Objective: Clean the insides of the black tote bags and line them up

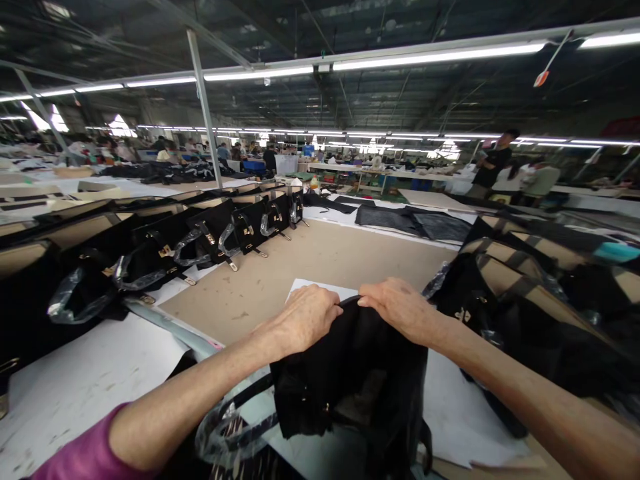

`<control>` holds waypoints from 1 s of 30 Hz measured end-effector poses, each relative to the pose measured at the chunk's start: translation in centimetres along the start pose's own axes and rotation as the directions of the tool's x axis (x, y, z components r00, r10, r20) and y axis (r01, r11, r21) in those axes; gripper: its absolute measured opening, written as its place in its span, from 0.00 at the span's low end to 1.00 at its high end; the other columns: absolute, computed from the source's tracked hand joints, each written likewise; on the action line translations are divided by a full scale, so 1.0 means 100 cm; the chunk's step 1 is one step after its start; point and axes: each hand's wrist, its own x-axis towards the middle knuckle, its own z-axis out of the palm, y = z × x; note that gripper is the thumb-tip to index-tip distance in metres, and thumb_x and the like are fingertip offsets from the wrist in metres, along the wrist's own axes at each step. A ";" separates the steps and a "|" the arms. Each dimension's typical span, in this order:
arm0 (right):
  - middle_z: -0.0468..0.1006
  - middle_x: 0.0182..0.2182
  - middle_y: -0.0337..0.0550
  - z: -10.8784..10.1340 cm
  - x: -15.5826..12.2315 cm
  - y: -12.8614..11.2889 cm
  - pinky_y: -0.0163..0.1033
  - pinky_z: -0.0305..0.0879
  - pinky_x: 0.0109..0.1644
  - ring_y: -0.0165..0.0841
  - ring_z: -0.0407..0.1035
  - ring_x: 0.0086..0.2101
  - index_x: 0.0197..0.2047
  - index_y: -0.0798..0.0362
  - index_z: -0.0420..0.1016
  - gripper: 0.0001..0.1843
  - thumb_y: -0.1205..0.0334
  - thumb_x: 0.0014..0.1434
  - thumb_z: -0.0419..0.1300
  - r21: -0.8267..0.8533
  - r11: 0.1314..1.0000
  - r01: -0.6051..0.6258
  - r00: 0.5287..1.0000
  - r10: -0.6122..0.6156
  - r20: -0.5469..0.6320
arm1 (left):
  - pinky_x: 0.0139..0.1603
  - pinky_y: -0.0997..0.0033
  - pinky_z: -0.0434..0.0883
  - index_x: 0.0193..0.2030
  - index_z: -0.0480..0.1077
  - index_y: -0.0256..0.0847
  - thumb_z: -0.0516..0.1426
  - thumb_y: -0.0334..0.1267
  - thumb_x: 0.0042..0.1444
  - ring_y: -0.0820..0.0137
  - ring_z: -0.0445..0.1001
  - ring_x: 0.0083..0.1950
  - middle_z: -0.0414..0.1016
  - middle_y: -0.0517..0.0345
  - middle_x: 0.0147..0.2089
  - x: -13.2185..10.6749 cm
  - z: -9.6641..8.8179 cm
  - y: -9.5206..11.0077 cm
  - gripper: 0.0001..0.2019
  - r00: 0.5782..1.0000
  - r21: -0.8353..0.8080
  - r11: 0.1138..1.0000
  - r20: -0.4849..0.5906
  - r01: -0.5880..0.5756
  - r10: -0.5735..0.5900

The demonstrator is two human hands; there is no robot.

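Holding black bag (350,373) by top edge, low centre of view, close in at near side of desk (165,327); gripping with both hands, left hand (314,319) and right hand (395,308) close together on the rim, short gap between, fingers curled over; can't tell whether resting on anything underneath, too dark and cut off at frame bottom. Looped out to the left of it, a handle (236,437) in clear plastic; on near face, tiny gold glints. On left arm, purple sleeve (90,450), ending below the elbow.

Just past the hands, partly covered by them, a white sheet (300,285); under that, wide brown board (350,250) with a few dark stains. Along the left, a row of bags (197,230), black, upright, beige inside; gold clasps on fronts, plastic-wrapped handles drooping, metal-tipped straps reaching toward the board. At lower left, big spotted white paper (90,387). On the right, another cluster of bags (520,287), also black with beige insides, packed tight. At far end of the board, dark cloth pieces (385,217) laid flat.

Farther out, a metal post (203,100) left of centre; overhead, strip lights (440,57); at back right, standing, a person in black (493,163); deeper in, more people and desks, too small to make out.
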 end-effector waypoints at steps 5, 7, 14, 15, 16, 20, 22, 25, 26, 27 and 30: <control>0.69 0.19 0.38 -0.004 -0.002 0.012 0.32 0.48 0.29 0.28 0.62 0.25 0.25 0.53 0.67 0.16 0.58 0.60 0.46 -0.079 0.996 -0.046 0.998 0.043 -0.040 | 0.28 0.74 0.60 0.31 0.70 0.41 0.46 0.39 0.55 0.67 0.71 0.32 0.73 0.54 0.28 0.007 -0.016 -0.003 0.13 1.000 0.075 0.997 0.008 0.000 -0.001; 0.69 0.20 0.38 -0.005 -0.004 0.018 0.32 0.48 0.29 0.29 0.62 0.25 0.24 0.53 0.66 0.16 0.58 0.60 0.47 -0.105 0.991 -0.085 0.995 0.079 -0.060 | 0.29 0.73 0.61 0.32 0.70 0.41 0.47 0.39 0.54 0.66 0.71 0.33 0.73 0.53 0.29 0.009 -0.020 -0.003 0.12 1.000 0.119 0.993 0.002 0.000 0.000; 0.71 0.21 0.40 0.006 -0.016 0.029 0.33 0.49 0.29 0.31 0.65 0.26 0.24 0.52 0.66 0.18 0.56 0.61 0.44 -0.190 0.967 -0.168 0.985 0.157 -0.073 | 0.33 0.71 0.63 0.37 0.65 0.42 0.52 0.41 0.50 0.64 0.72 0.37 0.73 0.56 0.33 0.012 0.006 0.002 0.09 0.999 0.153 0.988 -0.048 -0.007 0.014; 0.71 0.21 0.40 0.008 -0.017 0.029 0.34 0.49 0.29 0.31 0.65 0.26 0.25 0.52 0.66 0.19 0.56 0.61 0.43 -0.203 0.962 -0.180 0.983 0.168 -0.075 | 0.34 0.70 0.63 0.38 0.65 0.42 0.52 0.41 0.50 0.64 0.72 0.38 0.73 0.56 0.33 0.015 0.011 0.005 0.09 0.998 0.162 0.987 -0.064 -0.006 0.017; 0.71 0.21 0.40 0.009 -0.017 0.028 0.34 0.50 0.29 0.32 0.65 0.26 0.25 0.52 0.66 0.19 0.56 0.61 0.43 -0.215 0.958 -0.192 0.981 0.179 -0.077 | 0.35 0.70 0.64 0.38 0.64 0.42 0.52 0.42 0.50 0.63 0.72 0.38 0.73 0.55 0.34 0.019 0.016 0.008 0.10 0.997 0.167 0.986 -0.075 -0.011 0.024; 0.72 0.25 0.40 0.010 -0.018 0.024 0.34 0.51 0.30 0.34 0.67 0.30 0.32 0.51 0.65 0.12 0.52 0.58 0.48 -0.173 0.961 -0.218 0.976 0.219 -0.014 | 0.35 0.67 0.65 0.39 0.64 0.42 0.50 0.40 0.51 0.62 0.72 0.37 0.73 0.54 0.33 0.038 0.026 0.024 0.09 0.992 0.150 0.988 -0.111 -0.041 0.058; 0.72 0.27 0.40 0.010 -0.018 0.023 0.34 0.52 0.30 0.36 0.67 0.32 0.35 0.50 0.62 0.13 0.50 0.52 0.54 -0.119 0.966 -0.231 0.970 0.238 0.052 | 0.33 0.67 0.65 0.38 0.64 0.42 0.49 0.37 0.52 0.62 0.72 0.36 0.73 0.55 0.32 0.046 0.029 0.029 0.08 0.990 0.136 0.989 -0.122 -0.057 0.074; 0.72 0.32 0.41 0.012 -0.017 0.024 0.35 0.53 0.32 0.38 0.67 0.35 0.38 0.51 0.60 0.18 0.54 0.46 0.60 -0.093 0.966 -0.240 0.962 0.249 0.111 | 0.32 0.68 0.65 0.38 0.63 0.42 0.48 0.37 0.53 0.62 0.72 0.35 0.73 0.54 0.31 0.052 0.033 0.031 0.08 0.989 0.137 0.988 -0.114 -0.075 0.090; 0.72 0.33 0.42 0.012 -0.016 0.024 0.35 0.53 0.32 0.38 0.67 0.36 0.38 0.52 0.60 0.18 0.57 0.45 0.61 -0.104 0.965 -0.239 0.961 0.251 0.114 | 0.32 0.68 0.65 0.39 0.63 0.42 0.49 0.39 0.52 0.62 0.72 0.36 0.73 0.54 0.32 0.053 0.035 0.031 0.08 0.989 0.140 0.987 -0.105 -0.085 0.100; 0.73 0.33 0.43 0.013 -0.015 0.025 0.35 0.53 0.32 0.39 0.67 0.36 0.39 0.52 0.60 0.18 0.59 0.46 0.60 -0.121 0.963 -0.242 0.960 0.256 0.112 | 0.32 0.69 0.65 0.40 0.62 0.42 0.51 0.40 0.51 0.62 0.72 0.36 0.73 0.54 0.33 0.053 0.037 0.031 0.10 0.989 0.144 0.985 -0.097 -0.094 0.109; 0.73 0.31 0.45 0.015 -0.010 0.029 0.36 0.53 0.32 0.39 0.67 0.35 0.37 0.53 0.63 0.12 0.61 0.48 0.58 -0.151 0.953 -0.263 0.956 0.278 0.091 | 0.32 0.68 0.65 0.42 0.60 0.41 0.53 0.39 0.49 0.62 0.72 0.35 0.73 0.55 0.33 0.055 0.043 0.030 0.13 0.987 0.180 0.980 -0.123 -0.084 0.107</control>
